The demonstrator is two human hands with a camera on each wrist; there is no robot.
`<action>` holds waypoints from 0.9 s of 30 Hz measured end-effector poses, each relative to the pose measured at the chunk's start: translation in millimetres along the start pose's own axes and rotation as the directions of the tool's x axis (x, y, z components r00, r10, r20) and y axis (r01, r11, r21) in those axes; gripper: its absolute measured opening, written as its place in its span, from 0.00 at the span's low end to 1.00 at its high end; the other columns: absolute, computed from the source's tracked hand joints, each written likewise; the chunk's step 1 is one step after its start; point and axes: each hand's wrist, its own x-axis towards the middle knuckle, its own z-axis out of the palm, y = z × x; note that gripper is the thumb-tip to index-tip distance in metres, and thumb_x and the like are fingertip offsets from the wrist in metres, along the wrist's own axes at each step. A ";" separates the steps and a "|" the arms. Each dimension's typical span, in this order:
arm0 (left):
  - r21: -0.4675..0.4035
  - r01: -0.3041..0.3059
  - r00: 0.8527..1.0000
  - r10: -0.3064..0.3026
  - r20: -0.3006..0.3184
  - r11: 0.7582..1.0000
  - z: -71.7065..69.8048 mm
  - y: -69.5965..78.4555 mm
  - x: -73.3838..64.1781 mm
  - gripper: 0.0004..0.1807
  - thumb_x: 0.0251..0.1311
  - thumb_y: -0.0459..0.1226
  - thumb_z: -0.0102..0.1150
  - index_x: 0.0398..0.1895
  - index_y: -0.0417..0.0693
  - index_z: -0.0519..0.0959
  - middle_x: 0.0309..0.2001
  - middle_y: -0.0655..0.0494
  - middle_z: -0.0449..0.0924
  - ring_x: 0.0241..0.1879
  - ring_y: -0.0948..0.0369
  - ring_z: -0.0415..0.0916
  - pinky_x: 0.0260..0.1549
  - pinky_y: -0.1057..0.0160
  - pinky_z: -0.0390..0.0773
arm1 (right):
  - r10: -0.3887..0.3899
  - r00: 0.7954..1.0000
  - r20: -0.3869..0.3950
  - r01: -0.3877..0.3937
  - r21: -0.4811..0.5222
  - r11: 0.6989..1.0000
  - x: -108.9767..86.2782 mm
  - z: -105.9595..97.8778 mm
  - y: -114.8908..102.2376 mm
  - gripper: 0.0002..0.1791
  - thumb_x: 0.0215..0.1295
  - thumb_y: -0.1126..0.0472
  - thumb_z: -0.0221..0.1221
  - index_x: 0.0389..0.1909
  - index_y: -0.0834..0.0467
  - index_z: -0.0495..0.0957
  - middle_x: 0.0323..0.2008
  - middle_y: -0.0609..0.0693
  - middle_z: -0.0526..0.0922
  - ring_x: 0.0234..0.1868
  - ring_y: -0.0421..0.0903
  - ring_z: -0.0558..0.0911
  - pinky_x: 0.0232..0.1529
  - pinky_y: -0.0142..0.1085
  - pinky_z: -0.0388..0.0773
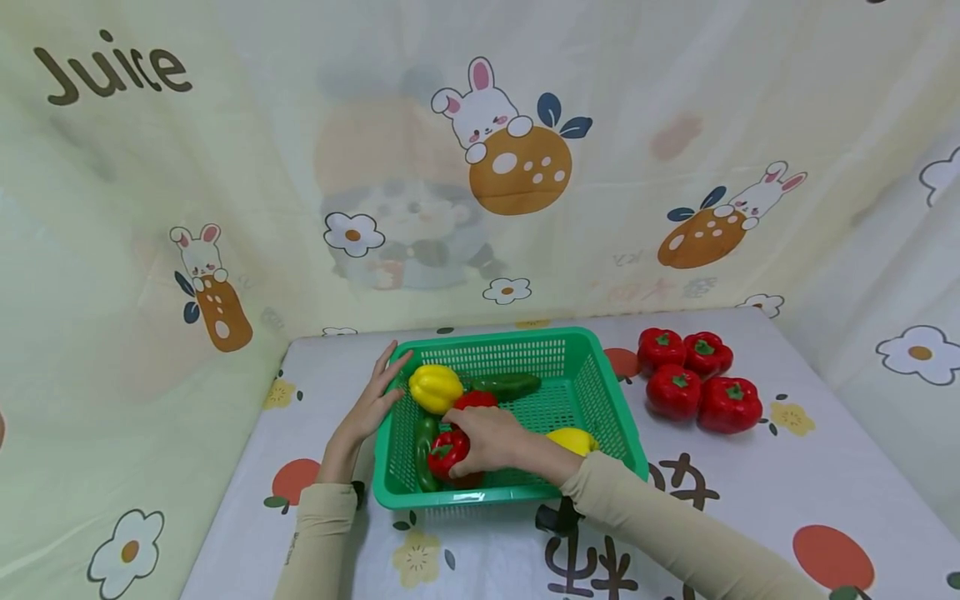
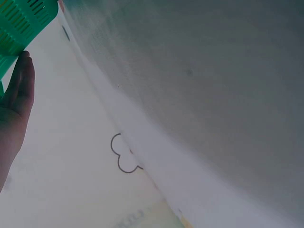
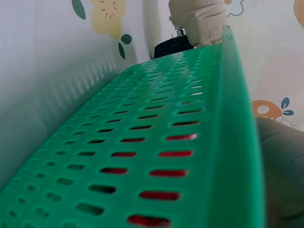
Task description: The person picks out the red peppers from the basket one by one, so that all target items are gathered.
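A green plastic basket (image 1: 617, 408) stands on the table with peppers and cucumbers inside. My right hand (image 1: 491, 440) reaches into its front left part and grips a red bell pepper (image 1: 447, 451), thumb and fingers around its sides. Left of that pepper lies a cucumber (image 1: 425, 450); a second cucumber (image 1: 512, 385) is farther back. A yellow bell pepper (image 1: 436, 388) sits in the back left corner, and another yellow pepper (image 1: 573, 439) is partly behind my right forearm. More red (image 1: 477, 399) shows behind the right hand. My left hand (image 1: 369, 408) touches the basket's left rim with extended fingers.
Several red bell peppers (image 1: 686, 385) stand grouped on the table, right of the basket. A printed cloth (image 1: 300, 550) covers the tabletop, and a patterned curtain (image 1: 615, 275) hangs behind it. In the right wrist view, the slotted basket wall (image 3: 142, 128) hides most of the contents.
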 end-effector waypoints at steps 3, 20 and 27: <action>-0.001 -0.002 1.000 0.002 0.000 1.000 0.0 0.7 0.2 0.33 0.63 0.23 0.43 0.74 0.32 0.57 0.77 0.35 0.31 0.75 0.37 0.30 0.63 0.26 0.39 | 0.001 1.000 -0.001 -0.001 0.021 1.000 -1.6 -0.5 2.4 0.38 0.50 0.45 0.72 0.60 0.57 0.75 0.52 0.50 0.82 0.45 0.46 0.78 0.40 0.41 0.77; 0.014 -0.019 1.000 0.019 0.000 1.000 -0.1 1.4 0.1 0.33 0.63 0.22 0.43 0.74 0.31 0.56 0.77 0.34 0.32 0.75 0.37 0.29 0.63 0.26 0.38 | -0.019 0.999 -0.037 0.020 0.032 0.999 -7.8 -2.5 11.5 0.34 0.49 0.47 0.72 0.57 0.56 0.77 0.46 0.47 0.82 0.42 0.45 0.76 0.38 0.39 0.76; 0.014 -0.026 1.000 0.026 -0.001 1.000 -0.1 0.2 -0.4 0.33 0.62 0.22 0.43 0.73 0.31 0.56 0.77 0.33 0.32 0.75 0.37 0.29 0.63 0.27 0.38 | -0.030 0.997 -0.073 0.031 0.021 0.999 -13.6 -6.8 15.2 0.34 0.48 0.47 0.72 0.55 0.60 0.80 0.46 0.49 0.83 0.42 0.45 0.77 0.39 0.38 0.77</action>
